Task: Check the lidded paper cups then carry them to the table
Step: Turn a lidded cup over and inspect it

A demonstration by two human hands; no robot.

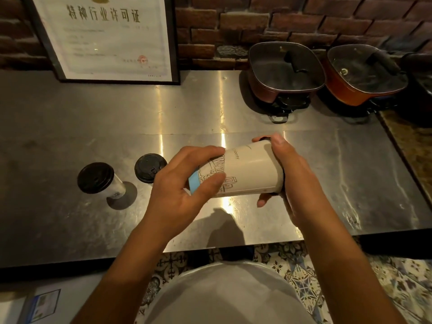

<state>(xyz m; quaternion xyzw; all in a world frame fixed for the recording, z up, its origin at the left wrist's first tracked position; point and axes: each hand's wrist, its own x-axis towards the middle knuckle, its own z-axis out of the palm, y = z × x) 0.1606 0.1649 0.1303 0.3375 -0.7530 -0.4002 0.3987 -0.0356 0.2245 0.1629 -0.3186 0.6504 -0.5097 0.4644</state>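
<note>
I hold a white paper cup [250, 170] with a line drawing and a blue base band on its side above the steel counter [70, 127]. My left hand [184, 188] grips its bottom end. Over the black lid end on the right, my right hand [287, 174] curls round the rim, so most of the lid is hidden. Two more cups with black lids stand upright on the counter to the left: one [99, 180] at the far left, the other [149, 168] partly behind my left hand.
Two square lidded electric pots [284, 71] [364, 76] sit at the back right against the brick wall. A framed certificate [105, 36] leans at the back left. The counter's front edge runs just before my body, with patterned floor tiles [350, 277] below.
</note>
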